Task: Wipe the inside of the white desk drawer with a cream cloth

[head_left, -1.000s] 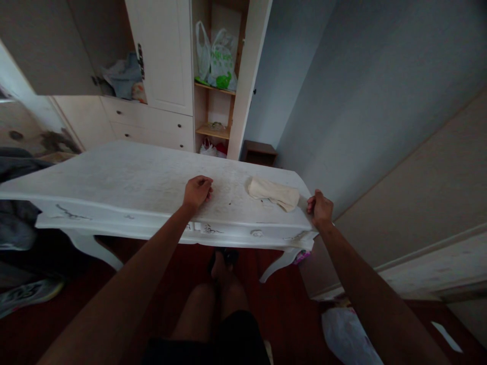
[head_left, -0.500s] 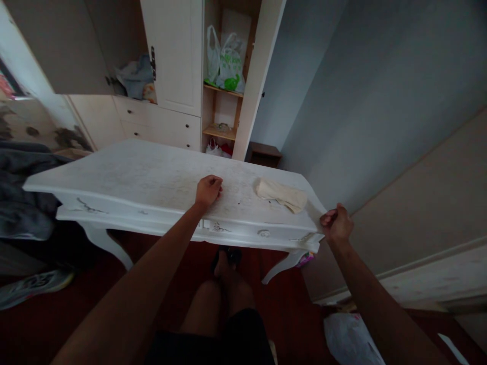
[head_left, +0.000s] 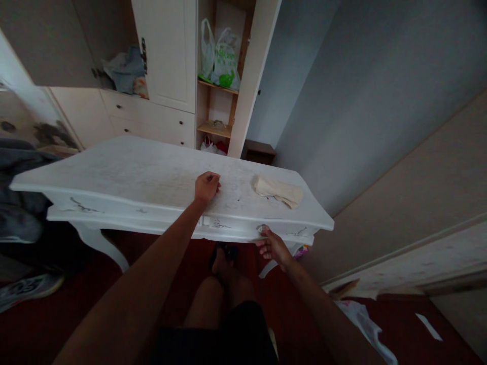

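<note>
My left hand [head_left: 207, 186] rests on the top of a white desk [head_left: 152, 165], its fingers curled into a loose fist with nothing showing in them. At the desk's front, my right hand [head_left: 274, 247] is at a drawer knob [head_left: 262, 229]. Its thumb side meets the knob's edge, while the other fingers are apart and lie below it, near the drawer's lower edge. A folded cream cloth [head_left: 279, 191] lies on the desktop, to the right of my left hand. Small dark specks lie near the cloth.
Behind the desk stands a white wardrobe [head_left: 167, 61] with plastic bags [head_left: 225, 61] on a shelf. A wall [head_left: 380, 167] runs along the right. Dark clothing [head_left: 19, 177] is heaped at left, above a shoe [head_left: 30, 291]. A white bag [head_left: 361, 319] lies on the floor.
My right hand has moved left from the desk's right corner to the drawer knob, and its fingers have opened. My left hand stays on the desktop. The view has shifted slightly.
</note>
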The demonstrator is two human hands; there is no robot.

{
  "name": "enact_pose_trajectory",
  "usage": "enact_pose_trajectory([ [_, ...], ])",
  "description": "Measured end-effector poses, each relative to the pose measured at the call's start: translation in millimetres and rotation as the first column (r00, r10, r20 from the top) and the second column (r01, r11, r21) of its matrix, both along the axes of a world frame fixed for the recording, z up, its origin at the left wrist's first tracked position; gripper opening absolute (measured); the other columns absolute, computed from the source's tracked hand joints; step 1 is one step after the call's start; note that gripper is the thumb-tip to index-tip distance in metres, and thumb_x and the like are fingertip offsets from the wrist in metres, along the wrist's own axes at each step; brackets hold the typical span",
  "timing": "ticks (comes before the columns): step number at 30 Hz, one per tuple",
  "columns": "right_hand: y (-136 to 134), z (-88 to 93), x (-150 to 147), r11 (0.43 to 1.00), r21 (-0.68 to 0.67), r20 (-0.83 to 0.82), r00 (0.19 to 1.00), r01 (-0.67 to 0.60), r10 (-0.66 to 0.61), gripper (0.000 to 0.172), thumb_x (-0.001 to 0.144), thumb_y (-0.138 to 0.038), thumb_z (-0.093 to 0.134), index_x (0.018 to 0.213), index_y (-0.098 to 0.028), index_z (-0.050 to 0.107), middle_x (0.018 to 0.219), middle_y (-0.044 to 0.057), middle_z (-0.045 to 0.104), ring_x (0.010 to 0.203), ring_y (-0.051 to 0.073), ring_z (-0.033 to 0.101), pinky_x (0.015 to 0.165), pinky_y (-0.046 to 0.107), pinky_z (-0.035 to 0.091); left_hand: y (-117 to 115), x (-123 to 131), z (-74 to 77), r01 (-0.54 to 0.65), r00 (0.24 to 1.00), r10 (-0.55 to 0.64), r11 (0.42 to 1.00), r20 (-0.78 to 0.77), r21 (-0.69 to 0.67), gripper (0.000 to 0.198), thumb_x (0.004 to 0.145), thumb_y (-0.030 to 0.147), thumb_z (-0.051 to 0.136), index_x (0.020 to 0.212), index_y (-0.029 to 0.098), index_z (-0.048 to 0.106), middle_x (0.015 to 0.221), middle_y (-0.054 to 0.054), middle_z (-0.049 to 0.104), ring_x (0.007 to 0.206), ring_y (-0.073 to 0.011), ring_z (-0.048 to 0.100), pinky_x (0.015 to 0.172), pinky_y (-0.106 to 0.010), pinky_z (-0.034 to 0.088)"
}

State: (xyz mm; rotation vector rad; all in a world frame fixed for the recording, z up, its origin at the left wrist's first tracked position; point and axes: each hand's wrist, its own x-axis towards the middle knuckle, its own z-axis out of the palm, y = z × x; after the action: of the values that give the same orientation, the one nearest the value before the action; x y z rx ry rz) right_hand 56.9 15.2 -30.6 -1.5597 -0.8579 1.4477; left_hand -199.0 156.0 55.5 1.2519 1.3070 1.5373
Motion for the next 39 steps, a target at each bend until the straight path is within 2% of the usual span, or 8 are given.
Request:
enact_pose_trajectory([
  [3, 9.8, -0.3, -14.9, 0.995, 0.040, -0.056, 0.994, 0.093, -0.090, 0.042, 0.082, -0.061, 0.065, 0.083, -0.020, 0.061, 0.065, 0.001, 0.069, 0.045, 0.010, 0.055, 0.044, 0.021, 0.042, -0.4, -0.7, 0.1, 0.006, 0.999, -0.007, 1.000, 0.035, 0.004, 0.010, 0.076, 0.025, 0.055, 0.075, 0.018, 0.062, 0.053, 0.004, 0.056, 0.039, -0.0109, 0.051, 0.038, -0.020, 0.034],
  [8, 15.1, -6.3, -30.3, 0.960, 0.109, 0.010, 0.966, 0.257, -0.260, 0.037, 0.078, -0.056, 0.065, 0.070, -0.021, 0.058, 0.047, -0.005, 0.054, 0.035, 0.008, 0.039, 0.035, 0.021, 0.028, -0.6, -0.7, 1.4, 0.003, 0.999, -0.003, 1.000, 0.039, 0.002, 0.010, 0.075, 0.024, 0.054, 0.075, 0.018, 0.062, 0.052, 0.005, 0.056, 0.039, -0.0104, 0.050, 0.037, -0.020, 0.034],
  [13, 3.6, -9.6, -42.9, 0.932, 0.149, 0.041, 0.940, 0.330, -0.340, 0.035, 0.078, -0.052, 0.060, 0.060, -0.022, 0.053, 0.041, -0.007, 0.045, 0.035, 0.008, 0.033, 0.034, 0.021, 0.024, 0.2, -1.4, 2.1, 0.001, 0.999, -0.001, 1.000, 0.040, -0.005, 0.010, 0.075, 0.024, 0.054, 0.076, 0.018, 0.062, 0.053, 0.005, 0.056, 0.039, -0.0103, 0.051, 0.036, -0.019, 0.033],
  [20, -63.0, -10.8, -40.8, 0.937, 0.189, 0.108, 0.942, 0.294, -0.317, 0.042, 0.074, -0.062, 0.059, 0.059, -0.023, 0.055, 0.040, -0.007, 0.041, 0.034, 0.008, 0.033, 0.034, 0.022, 0.025, 0.4, -1.6, 1.6, 0.007, 1.000, -0.007, 1.000, 0.014, 0.009, 0.010, 0.075, 0.025, 0.055, 0.074, 0.017, 0.062, 0.053, 0.004, 0.057, 0.039, -0.0105, 0.051, 0.037, -0.020, 0.035],
  [24, -108.2, -10.0, -40.6, 0.940, 0.175, 0.106, 0.943, 0.294, -0.315, 0.049, 0.070, -0.069, 0.062, 0.061, -0.022, 0.057, 0.039, -0.008, 0.039, 0.035, 0.008, 0.033, 0.036, 0.021, 0.025, 0.8, -1.9, 1.6, -0.017, 1.000, 0.016, 1.000, -0.027, -0.011, 0.013, 0.076, 0.028, 0.056, 0.075, 0.017, 0.063, 0.054, 0.004, 0.058, 0.040, -0.0105, 0.051, 0.038, -0.020, 0.034],
  [28, -146.3, -17.9, -40.6, 0.937, 0.139, 0.105, 0.936, 0.322, -0.337, 0.054, 0.070, -0.072, 0.065, 0.063, -0.019, 0.060, 0.041, -0.008, 0.039, 0.038, 0.007, 0.032, 0.038, 0.020, 0.023, 0.2, -1.8, 2.4, -0.025, 0.998, 0.023, 0.999, -0.059, -0.025, 0.013, 0.076, 0.028, 0.056, 0.076, 0.017, 0.064, 0.055, 0.003, 0.059, 0.041, -0.0107, 0.051, 0.039, -0.021, 0.035],
  [32, -171.7, -22.5, -42.1, 0.938, 0.056, 0.086, 0.935, 0.342, -0.345, 0.061, 0.067, -0.078, 0.065, 0.065, -0.018, 0.061, 0.040, -0.008, 0.039, 0.038, 0.006, 0.029, 0.038, 0.020, 0.019, -0.4, -0.4, 2.9, -0.025, 0.999, 0.025, 1.000, -0.025, -0.005, 0.010, 0.074, 0.025, 0.057, 0.074, 0.017, 0.063, 0.053, 0.003, 0.057, 0.040, -0.0106, 0.050, 0.037, -0.020, 0.033],
  [39, -197.2, -22.3, -46.5, 0.946, -0.035, 0.182, 0.933, 0.322, -0.311, 0.066, 0.058, -0.084, 0.064, 0.058, -0.018, 0.058, 0.035, -0.005, 0.040, 0.035, 0.007, 0.032, 0.039, 0.022, 0.021, -2.8, 2.1, 7.6, -0.016, 0.998, 0.017, 1.000, 0.056, -0.017, 0.009, 0.073, 0.022, 0.057, 0.075, 0.016, 0.063, 0.052, 0.004, 0.057, 0.040, -0.0099, 0.049, 0.038, -0.020, 0.031],
])
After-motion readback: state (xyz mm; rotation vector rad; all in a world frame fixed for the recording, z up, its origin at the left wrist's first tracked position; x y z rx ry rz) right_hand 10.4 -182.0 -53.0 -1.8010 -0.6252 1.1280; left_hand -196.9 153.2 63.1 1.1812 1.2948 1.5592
